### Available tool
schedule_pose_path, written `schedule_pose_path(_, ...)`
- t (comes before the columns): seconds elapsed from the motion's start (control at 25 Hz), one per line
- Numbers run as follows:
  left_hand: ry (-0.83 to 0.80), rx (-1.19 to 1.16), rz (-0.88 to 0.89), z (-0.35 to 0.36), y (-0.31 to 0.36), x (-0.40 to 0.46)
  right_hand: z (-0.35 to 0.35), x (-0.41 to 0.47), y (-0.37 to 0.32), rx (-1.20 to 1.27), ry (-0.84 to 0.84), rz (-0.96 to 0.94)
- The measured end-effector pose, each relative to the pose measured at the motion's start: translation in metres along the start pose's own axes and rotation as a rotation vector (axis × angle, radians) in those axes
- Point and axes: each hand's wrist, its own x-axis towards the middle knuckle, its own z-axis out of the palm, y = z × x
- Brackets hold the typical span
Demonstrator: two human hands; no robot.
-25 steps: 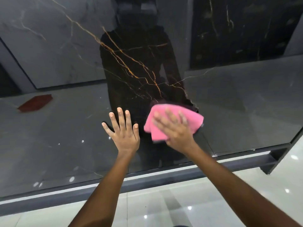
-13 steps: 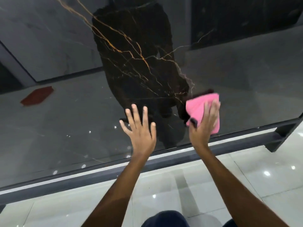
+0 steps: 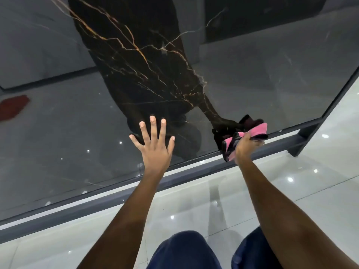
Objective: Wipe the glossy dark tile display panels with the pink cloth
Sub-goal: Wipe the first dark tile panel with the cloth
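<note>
Cloth [image 3: 258,130] sits bunched at the panel's lower edge, toward four o'clock from the middle of the view, pink with dark folds. The right hand [image 3: 245,145] has its fingers [image 3: 236,137] closed around the cloth and presses it against the glossy dark tile panel [image 3: 272,78] just above the grey metal frame rail [image 3: 194,176]. The bundle's long axis runs from eight o'clock up to two o'clock, roughly along that rail, with the pink end pointing up and right toward the panel's corner. Little panel remains below the cloth; the side edge lies a short way off at three o'clock, where a frame leg [image 3: 303,140] drops to the floor. Above and to the left, from nine to one o'clock, the dark surface with gold veins stretches wide and open. The left hand [image 3: 155,150] lies flat on the panel at the centre, fingers spread wide, holding nothing, well apart from the cloth. The pale glossy floor [image 3: 320,191] fills the near side.
</note>
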Motion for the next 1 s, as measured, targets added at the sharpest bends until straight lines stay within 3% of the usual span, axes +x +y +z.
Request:
schedule_pose_path(0.12,0.003,-0.002,-0.008,0.001,0.004,0.000,0.016,-0.033,0.009,-0.126,-0.022,0.256)
schedule_pose_path(0.24,0.018,-0.068,-0.031,0.003,0.002,-0.002,0.038,-0.137,0.043,-0.101,-0.280,0.228)
schedule_pose_path(0.32,0.003,-0.065,-0.020,0.003,0.000,-0.002,0.029,-0.114,0.020,-0.186,-0.215,0.157)
schedule_pose_path(0.44,-0.027,-0.056,-0.035,-0.002,0.006,-0.001,0.009,-0.038,-0.032,-0.062,-0.015,-0.097)
schedule_pose_path(0.52,-0.024,-0.099,-0.079,-0.012,0.017,-0.001,0.004,-0.034,-0.062,-0.069,0.000,-0.198)
schedule_pose_path(0.6,0.015,-0.209,-0.106,-0.031,0.034,0.017,0.011,-0.076,-0.080,-0.083,-0.212,-0.448)
schedule_pose_path(0.68,0.109,-0.302,-0.033,-0.056,0.052,0.059,0.020,-0.111,-0.092,-0.295,-0.523,-0.911)
schedule_pose_path(0.72,0.165,-0.319,0.002,-0.072,0.060,0.089,0.023,-0.112,-0.114,-0.426,-0.608,-1.103)
schedule_pose_path(0.76,0.222,-0.322,0.014,-0.090,0.066,0.124,0.029,-0.100,-0.146,-0.440,-0.576,-1.210)
schedule_pose_path(0.8,0.276,-0.314,0.007,-0.109,0.070,0.158,0.035,-0.087,-0.187,-0.381,-0.491,-1.183)
schedule_pose_path(0.92,0.373,-0.256,-0.043,-0.165,0.076,0.243,0.042,-0.028,-0.320,-0.131,-0.065,-0.814)
schedule_pose_path(1.0,0.389,-0.220,-0.063,-0.198,0.080,0.283,0.048,-0.041,-0.360,-0.105,-0.011,-0.647)
